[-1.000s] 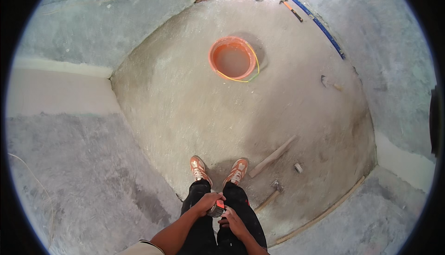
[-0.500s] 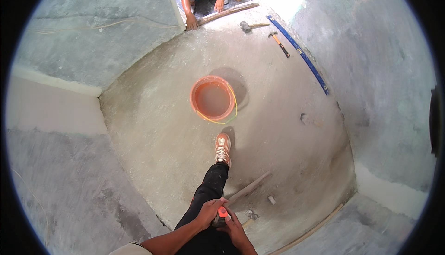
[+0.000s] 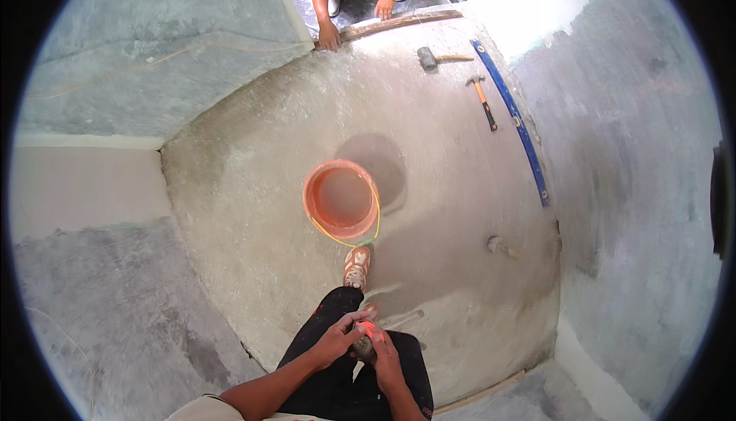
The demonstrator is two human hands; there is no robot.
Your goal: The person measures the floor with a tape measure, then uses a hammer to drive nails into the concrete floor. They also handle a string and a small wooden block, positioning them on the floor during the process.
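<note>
Down on the big grey floor (image 3: 253, 214) is where I start, because it fills most of the view. It looks like rough cement and it bends up at the edges. Grey walls stand around it, and a bright white patch sits at the top right.

Next comes the orange bucket (image 3: 341, 199), standing upright near the middle of the floor. A thin yellow cord loops around its near side. My shoe (image 3: 356, 266) is just beside the bucket, almost touching it.

Along the right side lies a long blue level (image 3: 515, 126). Near it lie a hammer with an orange handle (image 3: 483, 101) and a mallet (image 3: 428, 58) with a dark head. At the top, another person crouches with one hand on a wooden plank (image 3: 399, 22).

Now the small part. My left hand (image 3: 336, 339) and my right hand (image 3: 383, 360) meet low in the view, above my dark trousers. Between them is a small red thing (image 3: 368, 330). I cannot tell what it is, because it is tiny and a bit blurred. The fingers of both hands are curled around it, and I judge that both are gripping it.

How far along is the work? I think it is early. The small red thing is in my hands and well apart from the tools. The bucket looks untouched, and the tools all lie flat on the floor.
</note>
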